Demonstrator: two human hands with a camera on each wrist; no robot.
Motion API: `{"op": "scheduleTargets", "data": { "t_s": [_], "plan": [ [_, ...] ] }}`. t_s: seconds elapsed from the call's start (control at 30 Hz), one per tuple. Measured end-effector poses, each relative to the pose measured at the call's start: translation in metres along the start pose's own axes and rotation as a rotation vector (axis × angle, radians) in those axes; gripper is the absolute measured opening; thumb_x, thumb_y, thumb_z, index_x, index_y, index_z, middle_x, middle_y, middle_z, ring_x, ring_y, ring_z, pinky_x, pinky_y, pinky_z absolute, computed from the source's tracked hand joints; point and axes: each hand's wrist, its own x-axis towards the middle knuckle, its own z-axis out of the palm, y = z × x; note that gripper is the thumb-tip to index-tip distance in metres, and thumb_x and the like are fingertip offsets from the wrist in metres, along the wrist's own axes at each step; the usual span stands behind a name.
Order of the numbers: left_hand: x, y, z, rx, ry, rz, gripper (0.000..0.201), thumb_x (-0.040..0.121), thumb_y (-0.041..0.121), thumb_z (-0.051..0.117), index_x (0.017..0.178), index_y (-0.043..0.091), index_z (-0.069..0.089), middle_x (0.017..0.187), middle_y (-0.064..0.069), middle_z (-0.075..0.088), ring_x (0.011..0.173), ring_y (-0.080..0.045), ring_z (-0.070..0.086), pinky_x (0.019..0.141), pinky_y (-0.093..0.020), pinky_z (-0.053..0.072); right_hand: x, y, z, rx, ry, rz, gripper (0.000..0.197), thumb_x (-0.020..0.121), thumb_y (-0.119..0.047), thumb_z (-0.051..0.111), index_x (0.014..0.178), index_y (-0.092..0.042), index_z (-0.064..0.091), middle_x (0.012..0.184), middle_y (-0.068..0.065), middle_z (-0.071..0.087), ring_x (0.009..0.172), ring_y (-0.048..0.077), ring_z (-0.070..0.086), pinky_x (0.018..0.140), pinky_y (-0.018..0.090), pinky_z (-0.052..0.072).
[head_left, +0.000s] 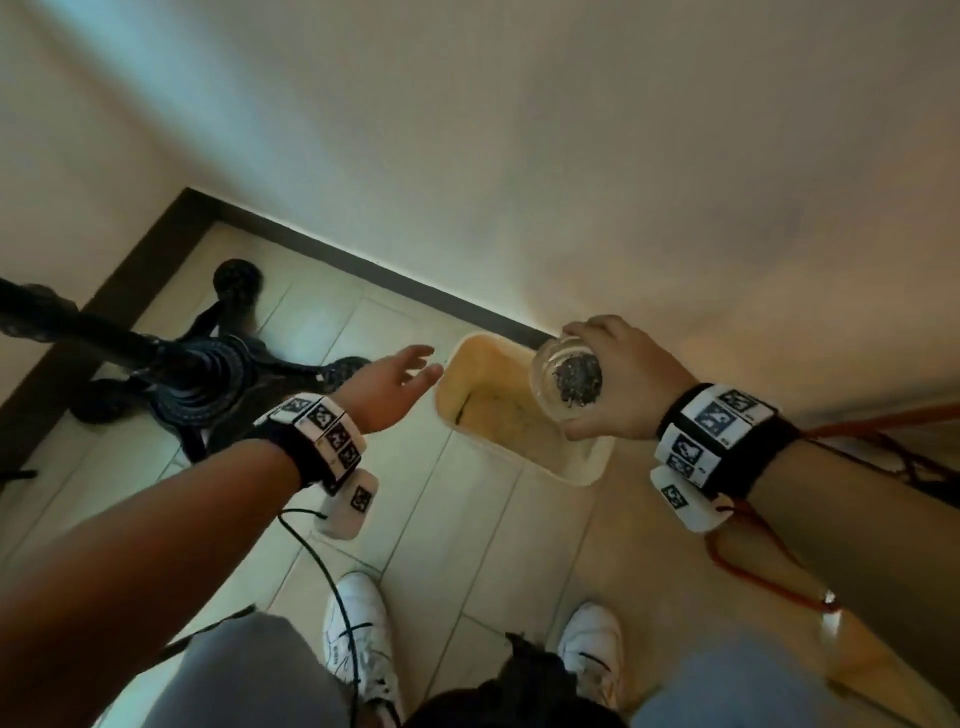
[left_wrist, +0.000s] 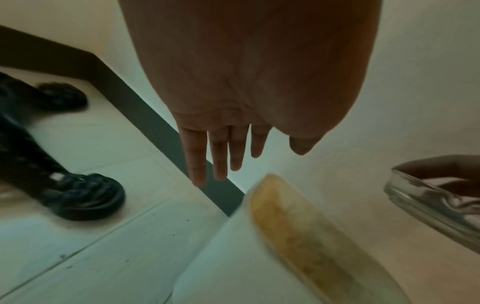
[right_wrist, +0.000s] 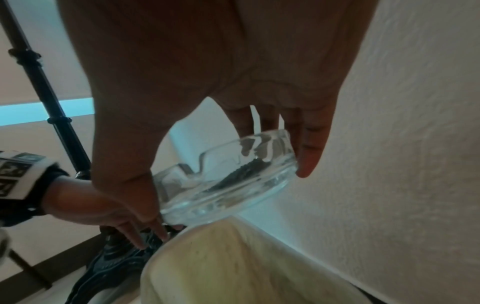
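Observation:
My right hand (head_left: 618, 376) grips a clear glass ashtray (head_left: 566, 380) by its rim, thumb on one side and fingers on the other. The ashtray (right_wrist: 228, 181) is tilted and carries dark ash stuck at its centre. It hangs over an open cream waste bin (head_left: 582, 467) that stands on the floor against the wall. The bin's inner wall (left_wrist: 306, 238) looks stained yellow-brown. My left hand (head_left: 400, 382) hovers with straight fingers (left_wrist: 197, 160) just left of the bin's rim, touching nothing I can see.
A black ornate metal table base (head_left: 208, 379) with curled feet stands on the tiled floor to the left. A dark skirting board (head_left: 363, 270) runs along the cream wall. My white shoes (head_left: 358, 639) and cables lie below.

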Motion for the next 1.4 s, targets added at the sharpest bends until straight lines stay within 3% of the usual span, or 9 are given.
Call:
{"op": "scheduleTargets", "data": {
  "t_s": [0.2, 0.37, 0.47, 0.6, 0.83, 0.97, 1.17, 1.27, 1.4],
  "plan": [
    [0.049, -0.016, 0.053, -0.110, 0.036, 0.138, 0.053, 0.105, 0.048, 0.028, 0.153, 0.027, 0.032, 0.142, -0.008, 0.059, 0.126, -0.027, 0.059, 0.107, -0.046, 0.047, 0.022, 0.010, 0.033, -0.105, -0.006, -0.048, 0.119, 0.046, -0.065, 0.083, 0.149, -0.025, 0.038, 0.148, 0.002, 0.040, 0.128, 0.026, 0.043, 0.103, 0.040, 0.045],
    [0.069, -0.027, 0.061, -0.042, 0.246, 0.245, 0.044, 0.108, 0.033, 0.029, 0.143, 0.014, 0.048, 0.119, -0.011, 0.071, 0.102, -0.029, 0.068, 0.088, -0.036, 0.053, 0.041, 0.015, 0.046, -0.110, 0.011, -0.072, 0.121, 0.048, -0.063, 0.085, 0.150, -0.023, 0.036, 0.147, 0.001, 0.039, 0.127, 0.023, 0.045, 0.100, 0.035, 0.043],
    [0.086, -0.032, 0.049, -0.010, 0.353, 0.229, 0.040, 0.107, 0.030, 0.031, 0.131, 0.009, 0.056, 0.109, -0.012, 0.073, 0.095, -0.030, 0.068, 0.079, -0.034, 0.051, 0.054, 0.013, 0.051, -0.100, 0.060, -0.078, 0.127, 0.046, -0.062, 0.086, 0.152, -0.021, 0.030, 0.148, 0.002, 0.040, 0.127, 0.021, 0.047, 0.100, 0.035, 0.044],
    [0.099, -0.039, 0.037, -0.035, 0.434, 0.202, 0.038, 0.107, 0.030, 0.033, 0.125, 0.009, 0.059, 0.105, -0.010, 0.072, 0.084, -0.023, 0.062, 0.073, -0.028, 0.040, 0.072, 0.006, 0.051, -0.136, 0.075, -0.070, 0.125, 0.040, -0.068, 0.079, 0.148, -0.021, 0.038, 0.143, 0.002, 0.043, 0.123, 0.022, 0.049, 0.100, 0.039, 0.048],
    [0.100, -0.042, 0.038, -0.039, 0.431, 0.262, 0.038, 0.107, 0.030, 0.034, 0.125, 0.009, 0.059, 0.104, -0.012, 0.074, 0.090, -0.029, 0.069, 0.081, -0.043, 0.055, 0.094, -0.005, 0.052, -0.354, 0.064, -0.117, 0.123, 0.044, -0.067, 0.080, 0.147, -0.016, 0.036, 0.140, 0.007, 0.045, 0.118, 0.026, 0.048, 0.096, 0.044, 0.050],
    [0.101, -0.039, 0.038, -0.035, 0.412, 0.278, 0.038, 0.106, 0.031, 0.034, 0.124, 0.011, 0.061, 0.101, -0.006, 0.074, 0.087, -0.024, 0.068, 0.075, -0.033, 0.051, 0.101, -0.010, 0.055, -0.482, 0.099, -0.177, 0.128, 0.043, -0.062, 0.084, 0.148, -0.011, 0.032, 0.138, 0.011, 0.045, 0.120, 0.031, 0.044, 0.099, 0.048, 0.048],
    [0.107, -0.041, 0.037, -0.037, 0.412, 0.296, 0.038, 0.105, 0.032, 0.034, 0.119, 0.011, 0.062, 0.097, -0.007, 0.074, 0.085, -0.024, 0.069, 0.075, -0.038, 0.053, 0.106, -0.016, 0.060, -0.629, 0.154, -0.235, 0.121, 0.039, -0.062, 0.084, 0.138, -0.008, 0.042, 0.131, 0.014, 0.049, 0.115, 0.033, 0.046, 0.097, 0.049, 0.047],
    [0.108, -0.039, 0.037, -0.025, 0.420, 0.303, 0.039, 0.106, 0.032, 0.034, 0.122, 0.010, 0.062, 0.100, -0.007, 0.074, 0.087, -0.024, 0.069, 0.077, -0.039, 0.054, 0.104, -0.018, 0.063, -0.694, 0.191, -0.306, 0.121, 0.042, -0.054, 0.086, 0.141, -0.002, 0.040, 0.136, 0.017, 0.050, 0.115, 0.036, 0.047, 0.098, 0.050, 0.046],
    [0.112, -0.038, 0.037, -0.001, 0.422, 0.308, 0.040, 0.106, 0.033, 0.033, 0.119, 0.009, 0.062, 0.096, -0.007, 0.073, 0.084, -0.024, 0.068, 0.068, -0.031, 0.049, 0.100, -0.021, 0.067, -0.730, 0.205, -0.386, 0.110, 0.048, -0.037, 0.087, 0.141, 0.000, 0.041, 0.133, 0.020, 0.053, 0.109, 0.039, 0.050, 0.090, 0.052, 0.050]
  ]
}}
